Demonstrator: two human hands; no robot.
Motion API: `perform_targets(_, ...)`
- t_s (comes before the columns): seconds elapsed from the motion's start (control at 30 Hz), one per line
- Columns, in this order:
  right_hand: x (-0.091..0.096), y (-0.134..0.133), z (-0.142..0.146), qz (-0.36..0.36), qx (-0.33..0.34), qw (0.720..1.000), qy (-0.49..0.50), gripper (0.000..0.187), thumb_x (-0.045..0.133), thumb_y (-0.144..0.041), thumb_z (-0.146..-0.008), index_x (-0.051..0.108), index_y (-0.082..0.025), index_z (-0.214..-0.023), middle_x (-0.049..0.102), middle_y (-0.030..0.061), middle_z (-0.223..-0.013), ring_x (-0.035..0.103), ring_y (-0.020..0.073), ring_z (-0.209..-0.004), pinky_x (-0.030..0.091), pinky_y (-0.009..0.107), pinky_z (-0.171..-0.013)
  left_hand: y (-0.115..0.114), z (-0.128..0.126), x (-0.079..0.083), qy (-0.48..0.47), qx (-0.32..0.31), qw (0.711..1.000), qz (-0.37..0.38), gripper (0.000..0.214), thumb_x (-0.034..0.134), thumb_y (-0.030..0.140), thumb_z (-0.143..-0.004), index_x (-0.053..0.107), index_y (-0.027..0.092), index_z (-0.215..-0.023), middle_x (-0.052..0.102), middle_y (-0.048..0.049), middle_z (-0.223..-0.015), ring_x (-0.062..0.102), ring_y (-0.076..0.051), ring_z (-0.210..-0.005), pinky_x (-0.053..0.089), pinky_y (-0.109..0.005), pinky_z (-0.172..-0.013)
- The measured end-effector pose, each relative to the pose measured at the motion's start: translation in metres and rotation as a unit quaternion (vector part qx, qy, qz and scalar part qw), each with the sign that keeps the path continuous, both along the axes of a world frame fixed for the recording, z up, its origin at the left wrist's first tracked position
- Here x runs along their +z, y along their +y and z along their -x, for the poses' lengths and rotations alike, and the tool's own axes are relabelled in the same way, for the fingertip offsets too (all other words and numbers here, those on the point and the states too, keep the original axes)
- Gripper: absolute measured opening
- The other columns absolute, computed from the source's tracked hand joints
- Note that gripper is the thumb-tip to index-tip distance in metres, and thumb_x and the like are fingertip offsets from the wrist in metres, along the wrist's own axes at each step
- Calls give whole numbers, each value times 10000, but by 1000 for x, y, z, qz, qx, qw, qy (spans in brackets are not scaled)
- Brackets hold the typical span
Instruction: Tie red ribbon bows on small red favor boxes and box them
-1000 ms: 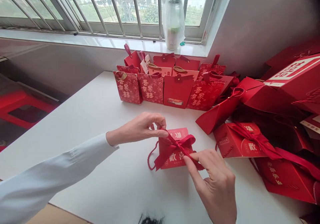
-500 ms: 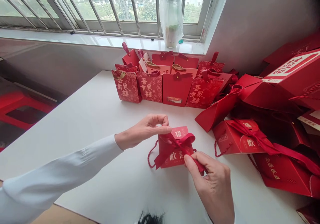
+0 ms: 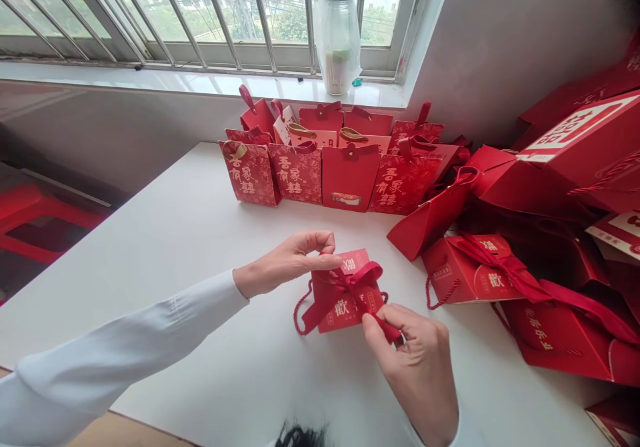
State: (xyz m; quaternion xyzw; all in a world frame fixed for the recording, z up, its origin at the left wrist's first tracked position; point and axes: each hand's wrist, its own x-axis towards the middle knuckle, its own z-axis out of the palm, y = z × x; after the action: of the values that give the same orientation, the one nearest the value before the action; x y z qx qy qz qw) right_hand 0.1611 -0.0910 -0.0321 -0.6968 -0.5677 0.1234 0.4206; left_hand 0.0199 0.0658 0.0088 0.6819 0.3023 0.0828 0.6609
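Right hand [image 3: 413, 367] clamped on ribbon [image 3: 353, 282] tail; left hand [image 3: 293, 262] fingers together at bow, hold unclear. Gift box [image 3: 347, 317] on table [image 3: 150, 247]. Hard tug could slip bow, shift box.

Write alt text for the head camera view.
The right hand pinches the end of a red ribbon tied around a small red gift box, while the left hand rests at the box's top edge. Red paper gift bags stand in a row behind, on a white table below a window.
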Motion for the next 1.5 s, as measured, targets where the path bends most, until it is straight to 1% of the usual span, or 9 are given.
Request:
perform_targets(0.1, 1, -3, 0, 16, 7, 1000, 7, 397, 500, -269, -842, 239, -190, -553, 239, -50, -509, 221, 89, -470, 217, 226, -429, 0, 1, 3, -7, -8, 1000, 7, 327, 590, 371, -841, 371, 173, -698, 372, 61, -642, 296, -73, -589, 237, -219, -560)
perform_targets(0.23, 1, -9, 2, 88, 27, 992, 91, 412, 506, -368, -861, 395, -185, -509, 289, -45, -492, 252, 87, -448, 223, 228, -414, 2, 1, 3, 0, 8, 1000, 10, 305, 616, 354, -818, 391, 174, -718, 372, 61, -650, 300, -69, -581, 247, -211, -547)
perform_targets(0.43, -7, -14, 7, 216, 43, 939, 265, 466, 484, -540, -855, 618, -181, -590, 433, -26, -453, 396, 100, -432, 317, 207, -444, 4, 2, -5, 1, 29, 999, 17, 284, 664, 361, -787, 444, 182, -796, 406, 72, -631, 352, -73, -587, 264, -210, -563)
perform_targets(0.6, -11, -18, -17, 290, 84, 918, 255, 526, 480, -639, -819, 639, -187, -602, 500, -7, -495, 408, 113, -460, 321, 216, -453, 2, 2, -5, -3, 25, 1000, 10, 271, 660, 371, -792, 470, 184, -836, 446, 65, -668, 422, -81, -634, 310, -218, -604)
perform_targets(0.67, -5, -17, -35, 269, 61, 938, 212, 515, 508, -665, -792, 623, -196, -611, 506, -9, -521, 406, 116, -474, 310, 217, -443, 1, 2, -3, 0, 22, 1000, 3, 259, 658, 362, -796, 478, 183, -845, 447, 66, -668, 428, -81, -642, 317, -219, -612)
perform_targets(0.8, 15, 4, -58, 133, -34, 980, 146, 456, 440, -649, -849, 628, -236, -804, 573, -14, -638, 479, 132, -558, 358, 206, -493, 1, 3, -3, -1, 26, 1000, -1, 227, 641, 338, -811, 484, 184, -871, 430, 69, -665, 430, -78, -647, 327, -216, -618)
perform_targets(0.97, 21, 43, -43, 107, 14, 988, 113, 507, 367, -687, -859, 588, -236, -930, 601, -11, -671, 527, 153, -572, 385, 241, -554, -1, 3, -2, -6, 25, 1000, -2, 226, 632, 335, -814, 487, 186, -903, 439, 62, -672, 461, -85, -646, 341, -214, -591)
perform_targets(1.2, 20, 47, -24, 128, 30, 985, 110, 334, 594, -564, -788, 591, -235, -736, 566, -36, -599, 510, 135, -539, 357, 222, -491, -2, 4, -3, -11, 24, 999, -24, 240, 650, 354, -798, 510, 193, -909, 441, 61, -674, 444, -82, -635, 354, -206, -584)
perform_targets(1.5, 2, 35, -14, 44, 27, 990, 130, 246, 527, -298, -799, 401, -208, -609, 375, -73, -519, 344, 76, -447, 303, 159, -414, -4, 4, -8, 2, 11, 997, -81, 155, 598, 277, -822, 507, 195, -917, 456, 56, -667, 463, -94, -651, 362, -204, -582)
